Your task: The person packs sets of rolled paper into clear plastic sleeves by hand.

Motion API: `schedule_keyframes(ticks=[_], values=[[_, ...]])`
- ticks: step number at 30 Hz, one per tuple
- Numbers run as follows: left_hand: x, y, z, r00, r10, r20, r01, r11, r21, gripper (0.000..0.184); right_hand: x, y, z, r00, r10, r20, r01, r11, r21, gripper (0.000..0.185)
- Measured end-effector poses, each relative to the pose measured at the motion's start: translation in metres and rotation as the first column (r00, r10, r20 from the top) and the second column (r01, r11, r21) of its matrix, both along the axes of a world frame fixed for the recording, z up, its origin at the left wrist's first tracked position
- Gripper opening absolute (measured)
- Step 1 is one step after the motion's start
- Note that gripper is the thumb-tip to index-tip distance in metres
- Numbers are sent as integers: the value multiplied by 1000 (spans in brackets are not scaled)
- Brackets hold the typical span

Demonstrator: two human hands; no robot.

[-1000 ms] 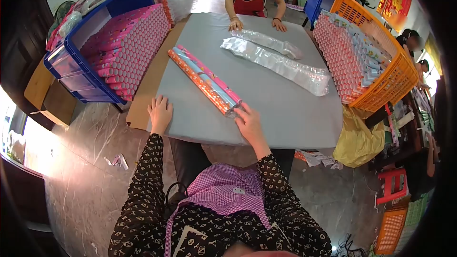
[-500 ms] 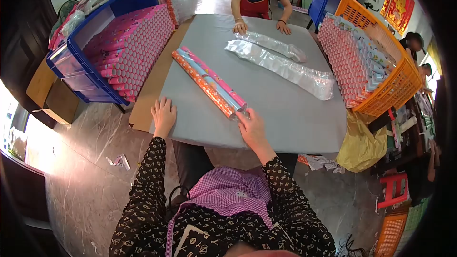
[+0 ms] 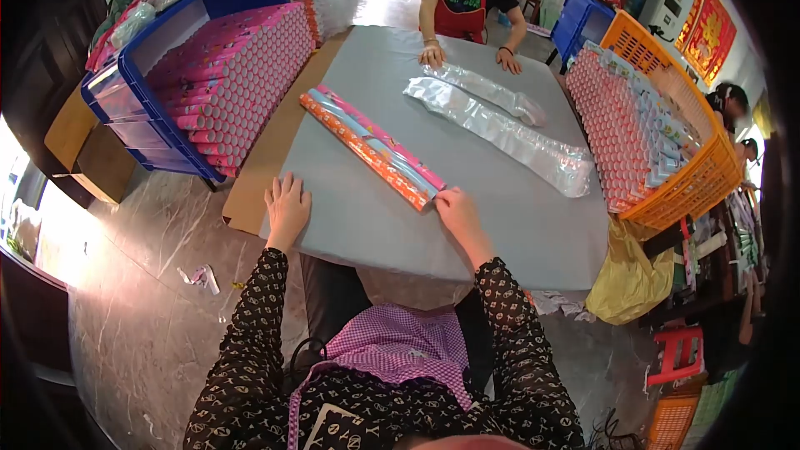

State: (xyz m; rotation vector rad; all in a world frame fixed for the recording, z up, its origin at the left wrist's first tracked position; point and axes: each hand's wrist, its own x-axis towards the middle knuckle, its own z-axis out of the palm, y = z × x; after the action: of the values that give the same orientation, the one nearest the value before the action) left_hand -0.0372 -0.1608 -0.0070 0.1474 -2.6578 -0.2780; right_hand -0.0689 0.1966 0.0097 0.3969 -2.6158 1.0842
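Observation:
Three patterned wrapping paper rolls, an orange roll (image 3: 364,152), a light blue roll (image 3: 382,148) and a pink roll (image 3: 392,139), lie side by side on the grey-topped table (image 3: 350,217). A shiny clear film shows around them. At their near end my right hand (image 3: 460,215) is closed, with thumb and fingers pinched against the bundle's end; its exact grip is partly hidden. My left hand (image 3: 287,207) rests palm down with fingers spread near the table's left front edge, touching only the table.
Two clear plastic sleeves, a large one (image 3: 508,135) and a smaller one (image 3: 483,90), lie farther back. A co-worker (image 3: 462,0) stands across the table, hands on it. A blue crate (image 3: 137,104) of pink rolls stands left; an orange crate (image 3: 696,179) of rolls stands right.
My right hand has shifted slightly right, and the rolls' near end has moved slightly right with it. My left hand stays flat. The camera view has shifted slightly.

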Motion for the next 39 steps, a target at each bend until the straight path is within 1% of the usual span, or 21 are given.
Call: schedule_keyframes(ticks=[2, 4, 6, 14, 16, 18, 21, 25, 27, 28, 30, 37, 39], values=[[2, -1, -2, 1000, -5, 1, 5, 1000, -6, 39, -13, 4, -4, 1000, 9, -11, -9, 999, 31, 16], [0, -2, -3, 1000, -20, -20, 21, 999, 36, 38, -24, 8, -10, 1000, 13, -14, -12, 998, 64, 17], [1, -1, -2, 999, -28, -21, 29, 999, 39, 38, -31, 7, -10, 998, -9, -68, 12, 998, 56, 18], [3, 1, 1, 1000, -27, -14, 28, 999, 25, 37, -54, 1, -7, 991, -101, -83, 105, 993, 47, 18], [3, 1, 1, 1000, -6, -1, 6, 1000, -10, 39, -58, -2, -3, 990, -116, -78, 121, 991, 50, 19], [3, 1, 1, 1000, -7, 1, 7, 1000, -8, 39, -64, -4, -3, 981, -132, -141, 142, 988, 61, 19], [4, 2, 3, 1000, -8, 3, 8, 1000, 0, 38, -72, -6, -2, 984, -136, -111, 142, 989, 46, 20], [5, 4, 6, 1000, -9, 7, 9, 1000, -1, 38, -86, -10, -3, 985, -125, -120, 130, 991, 33, 20], [5, 4, 7, 1000, -8, 4, 8, 1000, 0, 38, -95, -13, -6, 980, -176, -95, 181, 982, 53, 20], [5, 5, 7, 1000, -7, 5, 7, 1000, 0, 38, -100, -14, -7, 980, -175, -99, 181, 982, 54, 20], [5, 5, 7, 1000, -5, 3, 5, 1000, 3, 38, -106, -17, -7, 980, -194, -53, 197, 978, 61, 21], [5, 6, 8, 1000, -2, 26, 1, 1000, 19, 38, -124, -26, -13, 969, -233, -86, 239, 969, 67, 20], [4, 5, 8, 1000, -4, 26, 4, 1000, 15, 38, -124, -30, -10, 962, -266, -64, 270, 960, 77, 21]])
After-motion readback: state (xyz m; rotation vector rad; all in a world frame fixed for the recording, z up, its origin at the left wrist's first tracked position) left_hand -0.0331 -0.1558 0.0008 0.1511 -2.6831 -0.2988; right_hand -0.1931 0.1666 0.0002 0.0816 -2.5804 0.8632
